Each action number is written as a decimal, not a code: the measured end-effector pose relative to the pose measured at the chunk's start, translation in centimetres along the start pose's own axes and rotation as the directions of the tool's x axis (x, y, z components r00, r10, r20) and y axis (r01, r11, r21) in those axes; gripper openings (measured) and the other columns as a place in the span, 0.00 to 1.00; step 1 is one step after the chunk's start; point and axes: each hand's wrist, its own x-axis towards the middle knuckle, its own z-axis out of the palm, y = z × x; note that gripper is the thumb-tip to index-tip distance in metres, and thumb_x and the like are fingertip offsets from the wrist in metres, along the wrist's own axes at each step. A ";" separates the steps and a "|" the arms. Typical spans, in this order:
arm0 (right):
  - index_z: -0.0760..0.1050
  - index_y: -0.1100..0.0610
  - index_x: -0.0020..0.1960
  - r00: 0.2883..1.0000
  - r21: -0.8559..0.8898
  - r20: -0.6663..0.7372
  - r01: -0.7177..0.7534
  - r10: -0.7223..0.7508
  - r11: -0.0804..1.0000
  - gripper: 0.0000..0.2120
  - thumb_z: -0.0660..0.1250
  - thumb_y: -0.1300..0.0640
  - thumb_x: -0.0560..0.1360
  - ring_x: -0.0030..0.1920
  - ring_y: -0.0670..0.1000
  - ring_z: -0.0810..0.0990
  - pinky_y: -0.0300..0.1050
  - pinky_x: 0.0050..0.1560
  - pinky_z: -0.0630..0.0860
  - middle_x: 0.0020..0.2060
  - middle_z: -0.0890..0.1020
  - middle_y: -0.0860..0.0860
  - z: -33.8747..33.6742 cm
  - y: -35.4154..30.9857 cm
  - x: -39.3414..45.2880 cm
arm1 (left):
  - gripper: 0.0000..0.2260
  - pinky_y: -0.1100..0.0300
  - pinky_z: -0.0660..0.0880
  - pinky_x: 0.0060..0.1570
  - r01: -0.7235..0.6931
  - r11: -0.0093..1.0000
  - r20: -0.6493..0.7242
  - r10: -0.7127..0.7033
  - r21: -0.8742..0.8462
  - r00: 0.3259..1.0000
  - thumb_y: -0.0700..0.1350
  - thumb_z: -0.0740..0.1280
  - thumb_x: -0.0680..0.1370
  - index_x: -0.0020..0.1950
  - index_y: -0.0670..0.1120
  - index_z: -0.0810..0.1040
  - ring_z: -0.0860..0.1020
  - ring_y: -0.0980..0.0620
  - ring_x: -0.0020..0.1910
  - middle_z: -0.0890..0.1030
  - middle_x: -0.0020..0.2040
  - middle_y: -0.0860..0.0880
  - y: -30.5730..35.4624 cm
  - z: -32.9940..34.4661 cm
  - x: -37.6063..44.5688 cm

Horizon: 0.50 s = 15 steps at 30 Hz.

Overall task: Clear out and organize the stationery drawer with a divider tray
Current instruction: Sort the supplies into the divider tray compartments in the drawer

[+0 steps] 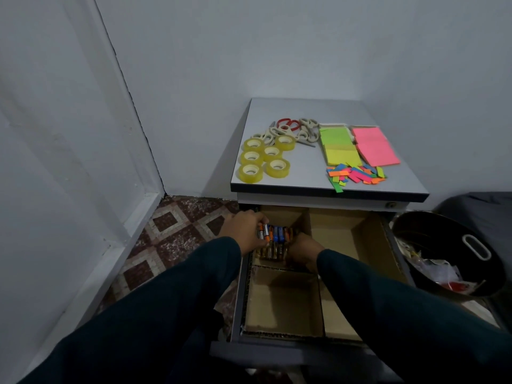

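Observation:
The drawer (238, 306) stands pulled out, fitted with a cardboard divider tray (282, 300). Its back left compartment holds several batteries (277, 236), orange, blue and gold. My left hand (246, 228) grips a few batteries at the left side of that pile. My right hand (303, 250) reaches into the same compartment from the right, fingers curled down among the batteries; what they hold is hidden. The other compartments show bare cardboard.
On the cabinet top (277, 181) lie several yellow tape rolls (263, 159), scissors (291, 128), green, yellow and pink sticky notes (357, 145) and loose coloured tabs (357, 176). A black bin (443, 253) with scraps stands at the right. Walls close in left and behind.

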 end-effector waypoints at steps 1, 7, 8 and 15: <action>0.70 0.61 0.65 1.000 0.006 0.018 0.021 -0.021 1.000 0.19 0.64 0.67 0.74 0.56 0.54 0.78 0.48 0.57 0.78 0.57 0.77 0.57 -0.7 0.0 -0.6 | 0.21 0.53 0.68 0.62 -0.008 1.000 0.006 0.008 0.013 1.000 0.51 0.71 0.72 0.64 0.52 0.72 0.73 0.50 0.60 0.75 0.61 0.49 0.4 0.0 0.1; 0.73 0.59 0.53 0.991 0.100 0.048 0.116 -0.121 0.988 0.07 0.57 0.64 0.80 0.34 0.48 0.76 0.38 0.33 0.75 0.39 0.76 0.52 -4.3 0.7 -3.8 | 0.21 0.54 0.68 0.62 -0.061 0.997 0.054 0.058 0.045 0.997 0.48 0.69 0.74 0.66 0.48 0.72 0.71 0.47 0.62 0.74 0.64 0.47 2.7 1.0 0.8; 0.72 0.58 0.48 0.991 0.120 0.036 0.122 -0.128 0.985 0.07 0.56 0.64 0.80 0.33 0.48 0.75 0.38 0.32 0.74 0.38 0.76 0.52 -4.6 1.0 -3.9 | 0.20 0.54 0.68 0.61 -0.067 0.997 0.059 0.064 0.049 0.996 0.48 0.69 0.74 0.66 0.48 0.72 0.71 0.47 0.62 0.74 0.63 0.46 3.0 1.3 0.9; 0.72 0.57 0.41 0.991 0.315 -0.077 0.128 -0.109 0.940 0.12 0.54 0.66 0.80 0.30 0.48 0.71 0.37 0.29 0.69 0.34 0.75 0.52 -5.7 2.7 -2.6 | 0.22 0.53 0.67 0.62 -0.079 0.994 0.136 0.069 0.074 0.988 0.49 0.70 0.74 0.67 0.49 0.71 0.70 0.47 0.63 0.74 0.63 0.46 4.4 3.5 3.2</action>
